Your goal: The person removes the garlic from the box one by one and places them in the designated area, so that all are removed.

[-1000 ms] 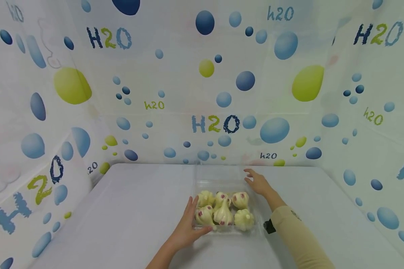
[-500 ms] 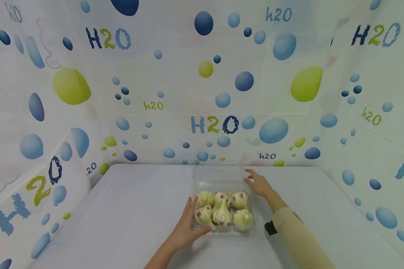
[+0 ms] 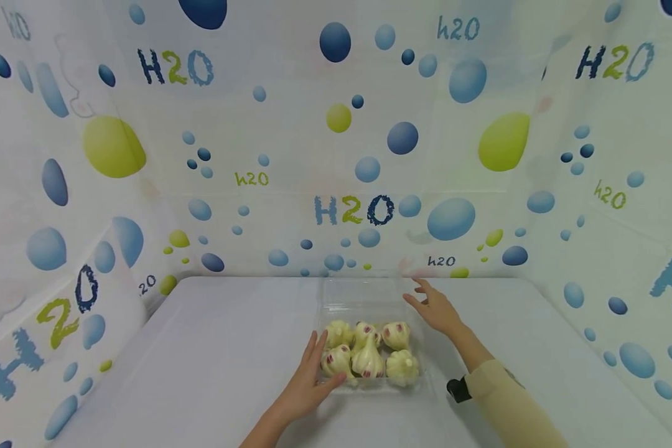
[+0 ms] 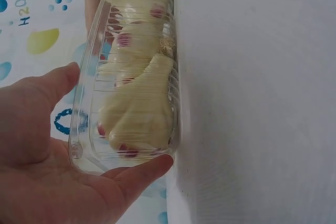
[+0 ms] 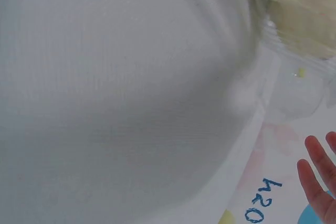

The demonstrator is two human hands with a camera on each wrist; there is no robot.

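Note:
A clear plastic clamshell box sits on the white table with several garlic bulbs in it, cream with purple patches. Its see-through lid stands raised at the far side. My left hand rests at the near left corner, straight fingers along the left side and thumb across the front. In the left wrist view, thumb and index finger lie against the box wall. Spread-fingered and holding nothing, my right hand hovers beside the lid's right edge; the right wrist view catches only its fingers.
The white table stretches out on both sides of the box. Behind and beside it hang white sheets printed with blue and green drops and H2O lettering. A black strap piece shows at the right sleeve.
My right hand has shifted slightly right, away from the lid's edge, and its fingers are spread wider. The left hand keeps its place at the box, and the head view has tilted a little.

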